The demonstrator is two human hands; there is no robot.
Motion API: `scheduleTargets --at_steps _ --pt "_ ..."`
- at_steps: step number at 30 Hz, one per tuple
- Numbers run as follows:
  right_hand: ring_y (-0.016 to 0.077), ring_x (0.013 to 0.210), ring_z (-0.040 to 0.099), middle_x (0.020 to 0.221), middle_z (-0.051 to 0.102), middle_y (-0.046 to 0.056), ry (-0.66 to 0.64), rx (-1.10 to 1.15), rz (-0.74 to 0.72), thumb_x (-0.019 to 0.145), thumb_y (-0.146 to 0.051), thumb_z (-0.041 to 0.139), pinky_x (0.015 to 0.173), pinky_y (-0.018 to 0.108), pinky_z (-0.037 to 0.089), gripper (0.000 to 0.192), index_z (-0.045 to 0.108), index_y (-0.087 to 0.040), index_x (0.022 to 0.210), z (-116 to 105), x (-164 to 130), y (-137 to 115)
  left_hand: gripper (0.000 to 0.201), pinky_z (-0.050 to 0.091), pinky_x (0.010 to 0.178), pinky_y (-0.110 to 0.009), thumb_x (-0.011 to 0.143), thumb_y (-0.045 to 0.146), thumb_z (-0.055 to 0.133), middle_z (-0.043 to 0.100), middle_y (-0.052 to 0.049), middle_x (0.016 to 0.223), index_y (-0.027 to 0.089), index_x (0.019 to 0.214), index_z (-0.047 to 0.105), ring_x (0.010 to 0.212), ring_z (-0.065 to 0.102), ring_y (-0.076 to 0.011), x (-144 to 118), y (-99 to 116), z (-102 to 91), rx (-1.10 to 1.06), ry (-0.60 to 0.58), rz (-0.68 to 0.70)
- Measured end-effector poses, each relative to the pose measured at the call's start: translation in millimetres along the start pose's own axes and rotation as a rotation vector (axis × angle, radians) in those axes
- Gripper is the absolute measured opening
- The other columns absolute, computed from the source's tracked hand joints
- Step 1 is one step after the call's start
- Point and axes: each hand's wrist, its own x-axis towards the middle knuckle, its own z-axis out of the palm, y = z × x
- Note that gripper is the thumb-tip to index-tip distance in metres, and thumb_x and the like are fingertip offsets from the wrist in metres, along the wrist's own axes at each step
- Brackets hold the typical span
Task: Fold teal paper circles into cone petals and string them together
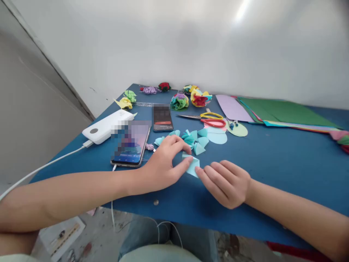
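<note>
Both hands press on a small light-blue folded paper (193, 165) near the middle of the blue table (272, 160): left hand (163, 165) at its 9 o'clock w/ fingertips on top, right hand (225, 182) at its 4 o'clock, fingertips touching the edge. More blue paper bits (195, 140) lie at 12, two phones (132, 145) and a white power bank (107, 125) at 10. Scissors (208, 119) w/ yellow & red handles sit at 1, big paper sheets (278, 111) at 2, paper flowers (180, 101) far back.
</note>
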Motion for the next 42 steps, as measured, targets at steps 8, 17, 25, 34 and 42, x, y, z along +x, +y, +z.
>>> scheduleTargets --at_steps 8,17,25,34,42 --pt "0.0133 0.061 0.054 0.070 0.062 0.002 -0.042 -0.069 -0.016 0.081 -0.020 0.055 0.048 0.027 0.040 0.010 0.064 -0.018 0.084 0.0 -0.5 -2.0 0.010 0.038 0.090 -0.033 0.082 0.020 0.055 0.048 -0.006 0.099 0.018 0.092 0.058 0.098 0.047 -0.0180 -0.2 -2.9 2.2 0.070 0.071 0.092" --pt "0.0131 0.058 0.053 0.069 0.062 0.003 -0.066 -0.105 -0.028 0.079 -0.021 0.058 0.046 0.027 0.039 0.010 0.065 -0.016 0.085 0.3 -1.3 -1.4 0.013 0.040 0.084 -0.030 0.082 0.012 0.051 0.051 -0.004 0.091 0.018 0.093 0.055 0.088 0.049 -0.0147 1.5 -2.7 0.2 -0.101 0.023 0.088" --pt "0.0150 0.062 0.056 0.071 0.062 0.003 0.004 -0.056 0.059 0.080 -0.018 0.056 0.049 0.028 0.041 0.010 0.064 -0.016 0.086 2.2 -1.7 0.6 0.023 0.043 0.073 -0.023 0.084 0.017 0.053 0.050 -0.003 0.088 0.017 0.106 0.045 0.080 0.050 -0.0110 0.2 -0.6 4.7 -0.620 -0.069 -0.124" --pt "0.0163 0.079 0.058 0.090 0.061 0.008 -0.048 0.495 0.658 0.083 -0.022 0.055 0.068 0.029 0.048 0.017 0.053 -0.017 0.099 17.0 -6.2 -7.8 0.024 0.045 0.077 -0.026 0.083 0.012 0.050 0.055 -0.005 0.092 0.017 0.106 0.049 0.090 0.054 -0.0142 -0.4 -1.4 3.5 -0.627 -0.067 -0.087" --pt "0.0136 0.073 0.054 0.083 0.058 0.005 -0.017 0.638 0.706 0.083 -0.016 0.052 0.066 0.026 0.046 0.012 0.052 -0.019 0.094 18.6 -7.4 -7.5 0.015 0.045 0.071 -0.023 0.085 0.020 0.049 0.059 -0.004 0.087 0.014 0.096 0.058 0.079 0.053 -0.0128 2.1 -1.7 2.1 -0.528 -0.148 -0.186"
